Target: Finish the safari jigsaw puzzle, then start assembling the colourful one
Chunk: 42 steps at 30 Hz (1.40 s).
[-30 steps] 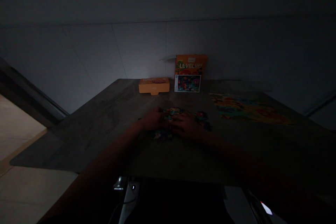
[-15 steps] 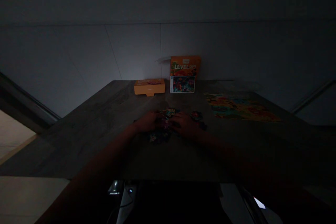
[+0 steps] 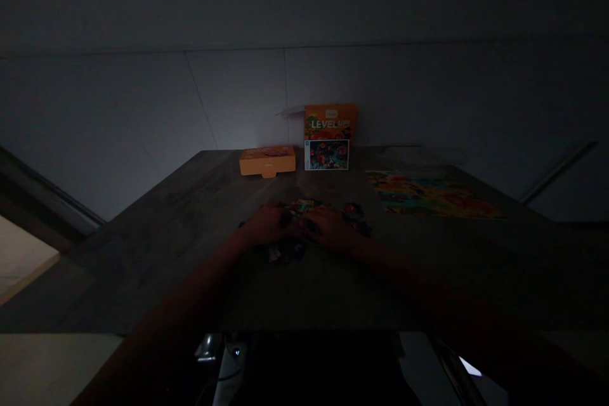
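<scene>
Dark, colourful jigsaw puzzle pieces lie in a cluster on the table, partly under my hands. My left hand comes in from the left, its fingers curled down onto pieces at the middle of the cluster. Facing it, my right hand bends its fingers inward on pieces at the same spot. The fingertips of both hands nearly meet. Dim light hides the exact grip and the outlines of the pieces. A few loose puzzle pieces lie just beyond my right hand.
An orange box lies on the grey table at the back. Right of it stands an orange "LEVEL UP!" box, a picture card leaning at its front. A colourful printed sheet lies flat on the right. Behind is a wall.
The view has shifted slightly, so the boxes and sheet sit a little further left. Both hands stay over the puzzle pieces, their fingers slightly closer together at the middle.
</scene>
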Tool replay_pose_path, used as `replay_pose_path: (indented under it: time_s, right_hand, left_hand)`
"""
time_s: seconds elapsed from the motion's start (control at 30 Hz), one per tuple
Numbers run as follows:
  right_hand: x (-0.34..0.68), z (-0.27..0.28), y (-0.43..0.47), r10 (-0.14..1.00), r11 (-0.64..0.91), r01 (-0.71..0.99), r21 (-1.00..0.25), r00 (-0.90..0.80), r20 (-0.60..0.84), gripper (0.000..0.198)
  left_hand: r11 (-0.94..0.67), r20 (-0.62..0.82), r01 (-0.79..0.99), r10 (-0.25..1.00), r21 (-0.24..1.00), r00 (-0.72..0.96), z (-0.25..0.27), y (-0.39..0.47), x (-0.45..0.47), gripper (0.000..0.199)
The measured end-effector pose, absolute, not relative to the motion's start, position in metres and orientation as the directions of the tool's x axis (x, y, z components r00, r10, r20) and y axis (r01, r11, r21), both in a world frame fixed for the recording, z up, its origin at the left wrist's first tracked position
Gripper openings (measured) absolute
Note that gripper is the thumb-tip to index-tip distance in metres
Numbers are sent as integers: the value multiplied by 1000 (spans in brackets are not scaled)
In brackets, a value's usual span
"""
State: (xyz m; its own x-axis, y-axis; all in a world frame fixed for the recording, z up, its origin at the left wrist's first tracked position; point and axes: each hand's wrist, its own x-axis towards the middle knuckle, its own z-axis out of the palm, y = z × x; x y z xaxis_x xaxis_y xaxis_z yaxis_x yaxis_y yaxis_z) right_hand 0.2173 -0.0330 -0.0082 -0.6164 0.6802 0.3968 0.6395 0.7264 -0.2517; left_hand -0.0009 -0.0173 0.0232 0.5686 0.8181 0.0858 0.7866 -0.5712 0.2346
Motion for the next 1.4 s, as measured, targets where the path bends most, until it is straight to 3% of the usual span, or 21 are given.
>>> replay_pose_path:
  time_s: [0.13, 0.43, 0.67, 0.73, 0.8, 0.9, 0.97, 1.1, 1.4]
  right_hand:
    - [218, -10, -31, 698, 709, 654, -264, -595, 399, 35]
    - [219, -12, -29, 743, 662, 699, -270, -568, 354, 54]
    - [220, -12, -28, 750, 655, 698, -290, -557, 356, 53]
    - [220, -10, -29, 742, 657, 698, -285, -533, 407, 53]
    - [220, -6, -31, 720, 669, 685, -288, -502, 480, 53]
    - [220, -1, -36, 683, 687, 664, -297, -448, 577, 55]
    - [220, 3, -38, 668, 694, 658, -292, -436, 603, 59]
    - [223, 6, -41, 656, 699, 672, -247, -463, 596, 66]
    - [235, 9, -42, 567, 780, 598, -185, -549, 614, 63]
  left_hand:
    - [-573, 110, 788, 819, 223, 564, 18, -18, 3, 57]
    - [-573, 120, 763, 816, 300, 565, 18, -18, 7, 46]
    - [-576, 130, 752, 813, 320, 567, 19, -20, 8, 44]
    - [-547, 147, 731, 830, 408, 539, 19, -19, 8, 46]
    - [-485, 160, 647, 854, 588, 495, 19, -19, 9, 44]
    - [-346, 168, 397, 893, 850, 418, 20, -19, 11, 44]
    - [-273, 168, 267, 918, 924, 359, 22, -19, 12, 49]
    - [-212, 151, 183, 942, 960, 301, 26, -23, 14, 44]
    - [-265, 174, 264, 930, 927, 323, 30, -29, 15, 32]
